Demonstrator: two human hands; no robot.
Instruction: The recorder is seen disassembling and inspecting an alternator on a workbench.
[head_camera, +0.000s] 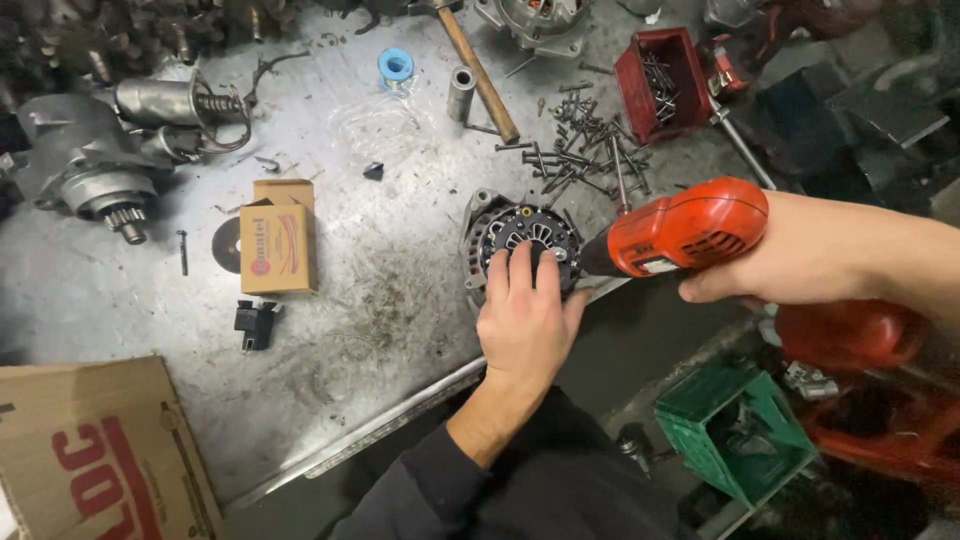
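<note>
Nearest you, a large cardboard box (95, 450) with red lettering sits at the lower left corner of the metal worktop (380, 300), and a green plastic crate (740, 430) stands below the edge on the right. Your left hand (525, 320) lies flat over the alternator (520, 245), fingers spread on its black ribbed face and pressing it down near the front edge of the worktop; this grip is released, not closed round anything. Your right hand (800, 255) has its grip clenched on the handle of the red power drill (685, 232), whose nose points left and meets the alternator's right side just beside your left fingertips.

Left of the alternator, a small black connector (255, 322) lies apart, and beyond it a small tan carton (280, 238) stands next to a dark disc (227, 245). Behind the alternator, loose bolts and screws (590, 145) are scattered near a red bin (662, 85) holding more of them. A wooden-handled hammer (478, 72) lies diagonally, with a metal sleeve (460, 93) and a roll of blue tape (396, 66) close by. At the far left rests a starter motor (95, 165).
</note>
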